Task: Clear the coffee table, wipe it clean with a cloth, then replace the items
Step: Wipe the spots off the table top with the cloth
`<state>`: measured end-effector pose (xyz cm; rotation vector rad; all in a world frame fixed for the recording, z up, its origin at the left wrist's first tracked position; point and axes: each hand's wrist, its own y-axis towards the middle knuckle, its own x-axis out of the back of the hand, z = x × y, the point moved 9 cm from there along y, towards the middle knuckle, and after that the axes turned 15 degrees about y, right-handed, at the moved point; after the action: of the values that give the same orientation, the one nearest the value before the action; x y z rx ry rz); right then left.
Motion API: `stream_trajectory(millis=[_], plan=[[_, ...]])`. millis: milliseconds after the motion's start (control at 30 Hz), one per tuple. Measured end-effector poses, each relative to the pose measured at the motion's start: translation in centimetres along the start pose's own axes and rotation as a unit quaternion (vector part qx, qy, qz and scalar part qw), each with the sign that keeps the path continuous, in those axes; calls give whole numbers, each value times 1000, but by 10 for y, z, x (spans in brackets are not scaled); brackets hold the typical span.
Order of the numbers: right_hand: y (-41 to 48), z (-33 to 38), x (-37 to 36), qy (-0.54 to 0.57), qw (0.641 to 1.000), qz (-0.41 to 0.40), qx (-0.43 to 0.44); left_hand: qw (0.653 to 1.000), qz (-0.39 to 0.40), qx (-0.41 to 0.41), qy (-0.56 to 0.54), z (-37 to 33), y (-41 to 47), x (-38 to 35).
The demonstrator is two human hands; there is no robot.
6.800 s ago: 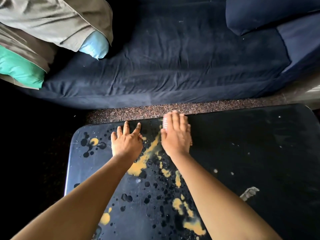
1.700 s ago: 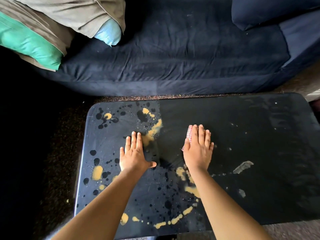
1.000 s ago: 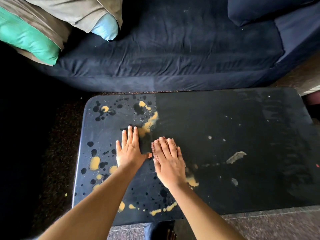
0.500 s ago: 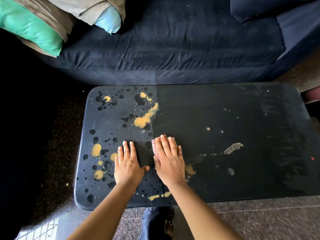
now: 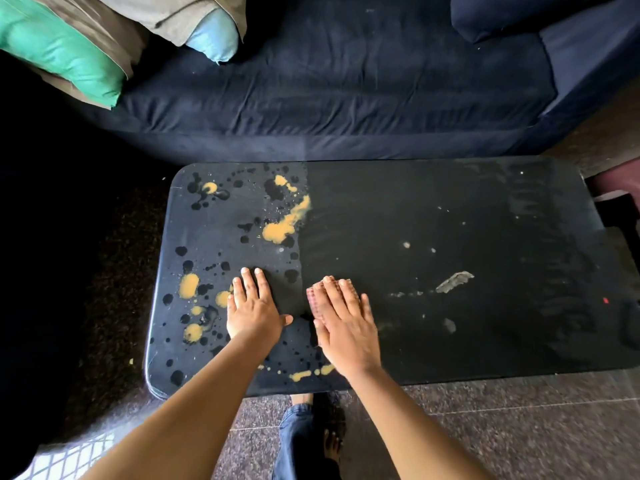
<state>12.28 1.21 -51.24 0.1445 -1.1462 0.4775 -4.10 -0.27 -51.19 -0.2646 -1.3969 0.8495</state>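
Note:
The dark coffee table (image 5: 450,209) has a black top with yellow and black splotches over its left part. My right hand (image 5: 343,323) lies flat near the front middle, pressing a small red-checked cloth (image 5: 313,297) onto the top; only the cloth's left edge shows past my fingers. My left hand (image 5: 254,310) rests flat and bare on the table just to the left, fingers together, holding nothing. A pale scrape (image 5: 453,281) and a few light specks mark the right half.
A dark blue sofa (image 5: 346,81) runs along the table's far side, with green (image 5: 59,53), tan and light blue (image 5: 213,39) cushions at its left end. My jeans leg and bare foot (image 5: 332,441) stand on the speckled floor at the front edge.
My right hand has slid the cloth a little rightward, away from the left hand, opening a gap between them. The view has pulled back slightly; the left hand stays planted.

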Motion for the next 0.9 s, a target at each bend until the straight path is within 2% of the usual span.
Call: stream_trajectory(millis=[100,200,267,367,433,500,600,700,767,900], plan=[[-14,-58,15,-10,992,-23,-124,1000,1,-1,3,0,2,-1],[-22,-64,21,19,976,-67,-208,1000,2,1,6,1,3,-2],[-20,-34,12,49,978,-80,-187,1000,1,4,11,1,3,-2],[-23,15,-5,44,997,-34,-54,1000,1,7,11,1,4,-3],[-25,12,-6,27,1000,-1,-6,1000,2,8,7,1,4,-3],[-29,-16,0,4,1000,8,-25,1000,-1,9,5,1,3,-3],[-38,-69,17,5,988,-29,-149,1000,0,9,3,2,3,-3],[-49,-66,15,22,979,-60,-194,1000,1,9,4,3,4,-4],[-53,-38,6,44,981,-67,-174,1000,-2,9,2,3,3,-5],[-57,6,-11,32,999,-5,-28,1000,-8,9,-13,3,2,-5]])
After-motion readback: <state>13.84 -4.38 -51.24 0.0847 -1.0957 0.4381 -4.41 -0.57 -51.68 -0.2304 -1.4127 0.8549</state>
